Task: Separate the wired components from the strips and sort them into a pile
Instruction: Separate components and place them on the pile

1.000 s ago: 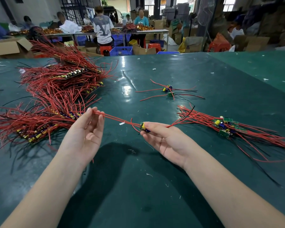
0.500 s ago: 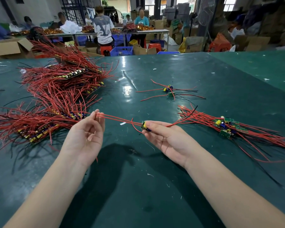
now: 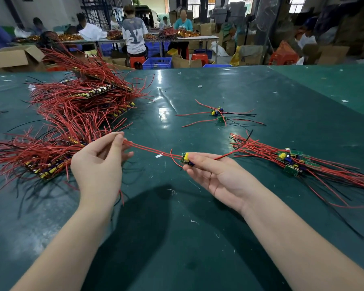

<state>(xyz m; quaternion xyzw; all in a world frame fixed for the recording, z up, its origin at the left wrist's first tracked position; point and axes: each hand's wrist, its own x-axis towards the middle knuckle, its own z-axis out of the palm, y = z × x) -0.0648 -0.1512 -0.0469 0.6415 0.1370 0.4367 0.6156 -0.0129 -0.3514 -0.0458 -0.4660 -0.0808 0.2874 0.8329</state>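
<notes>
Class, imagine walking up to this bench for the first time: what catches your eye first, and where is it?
The big heap of red-wired strips sprawls across the table's left side. At centre, the right hand pinches a small circuit board while the left hand holds its red wires. A smaller sorted pile lies on the right.

One head-worn wide-angle view looks forward and down, close over the green table [image 3: 198,238], workshop behind.

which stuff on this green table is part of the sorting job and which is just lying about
Job:
- small green board with red wires, held by right hand and left hand
- heap of red-wired strips
- sorted pile of separated boards

Lying about:
- white scrap
- cardboard box
</notes>
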